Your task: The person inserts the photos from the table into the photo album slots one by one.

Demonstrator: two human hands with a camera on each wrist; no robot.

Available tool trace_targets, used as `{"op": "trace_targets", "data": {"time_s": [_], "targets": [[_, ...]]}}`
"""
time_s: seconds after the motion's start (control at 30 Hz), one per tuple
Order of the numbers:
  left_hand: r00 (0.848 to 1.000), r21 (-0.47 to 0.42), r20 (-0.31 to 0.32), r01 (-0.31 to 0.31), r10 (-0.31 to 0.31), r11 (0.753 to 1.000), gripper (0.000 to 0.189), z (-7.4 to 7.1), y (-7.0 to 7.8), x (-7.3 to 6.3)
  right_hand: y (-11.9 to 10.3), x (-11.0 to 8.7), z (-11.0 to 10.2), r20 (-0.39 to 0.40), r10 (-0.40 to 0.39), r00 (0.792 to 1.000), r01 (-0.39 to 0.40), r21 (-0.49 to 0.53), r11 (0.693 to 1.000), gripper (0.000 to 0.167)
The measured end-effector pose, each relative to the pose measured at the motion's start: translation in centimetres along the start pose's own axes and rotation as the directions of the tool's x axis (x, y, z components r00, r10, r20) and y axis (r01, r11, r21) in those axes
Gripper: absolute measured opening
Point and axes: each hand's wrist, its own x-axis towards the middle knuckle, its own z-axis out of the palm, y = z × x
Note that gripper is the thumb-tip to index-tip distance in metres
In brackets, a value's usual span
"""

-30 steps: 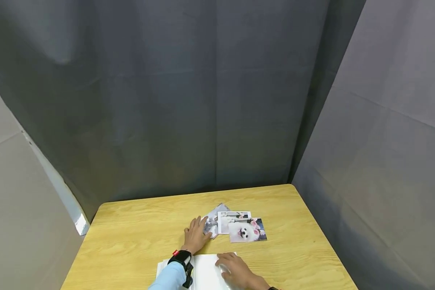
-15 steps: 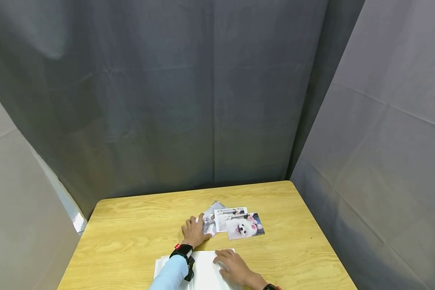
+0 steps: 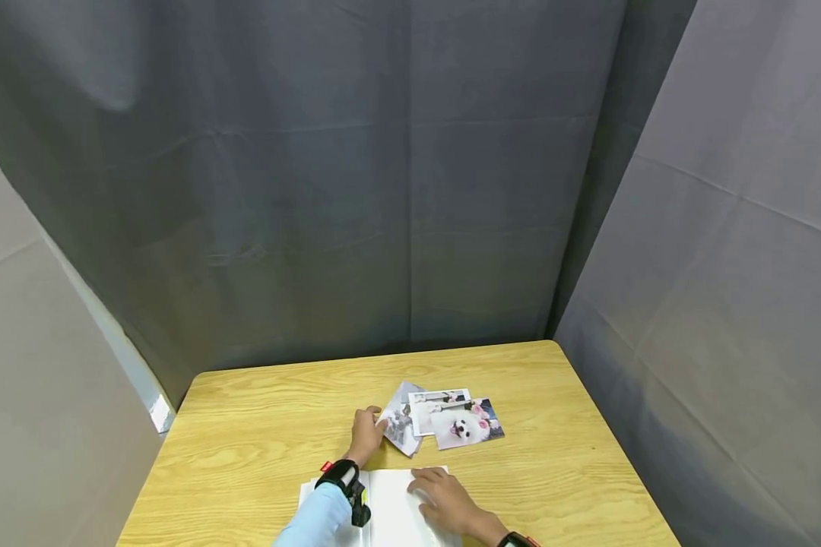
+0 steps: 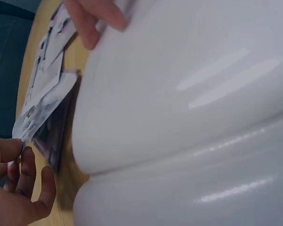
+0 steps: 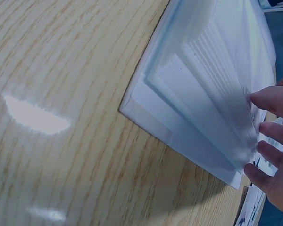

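Note:
My left hand (image 3: 366, 437) pinches the edge of a grey-and-white photo (image 3: 400, 422) between thumb and fingers. In the left wrist view that photo (image 4: 49, 108) is tilted up off the table, and a darker photo (image 4: 55, 132) lies beneath it. An album with white, glossy pages (image 3: 393, 505) lies spread at the near side of the table, partly under my left forearm. On its right-hand page rests my right hand (image 3: 445, 501). The right wrist view shows the fingertips of the right hand (image 5: 276, 146) touching the fanned clear sleeves (image 5: 203, 80).
Right of the grey photo, a white-bordered photo (image 3: 420, 414) is overlapped by a photo of a white dog with pink flowers (image 3: 461, 428). The wooden table (image 3: 554, 471) ends at a dark curtain (image 3: 315, 228) behind, with pale panels at both sides.
The left hand's fingers have gone from spread over the photo's left side to pinching its edge. That photo has turned slightly and lifted. The right hand stays on the album page.

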Motion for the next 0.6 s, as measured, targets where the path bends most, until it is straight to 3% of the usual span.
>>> {"op": "trace_targets", "data": {"time_s": [0.13,0.27,0.37,0.5,0.6], "targets": [[0.999,-0.052,-0.010,0.040,-0.041,0.998,0.017,-0.8,-0.1,0.1,0.3,0.1,-0.1,-0.010,-0.020,1.000,0.020,0.010,1.000,0.026],[0.992,-0.073,-0.023,0.124,-0.126,0.990,0.017,-1.5,-0.6,0.2,0.5,0.2,-0.2,-0.018,-0.040,0.999,0.040,0.016,0.999,0.026],[0.983,-0.144,-0.042,0.169,-0.176,0.975,0.017,-2.3,-1.1,0.2,0.6,0.4,-0.2,-0.019,-0.038,0.999,0.039,0.021,0.999,0.027],[0.978,-0.175,-0.086,0.170,-0.187,0.970,0.017,-3.8,-1.5,-0.4,0.7,0.7,-0.3,-0.010,-0.025,1.000,0.025,0.036,0.999,0.026],[0.979,-0.139,-0.142,0.130,-0.149,0.982,0.016,-5.4,-1.2,-1.0,0.8,1.0,-0.4,-0.021,-0.045,0.999,0.046,0.039,0.998,0.025]]}}
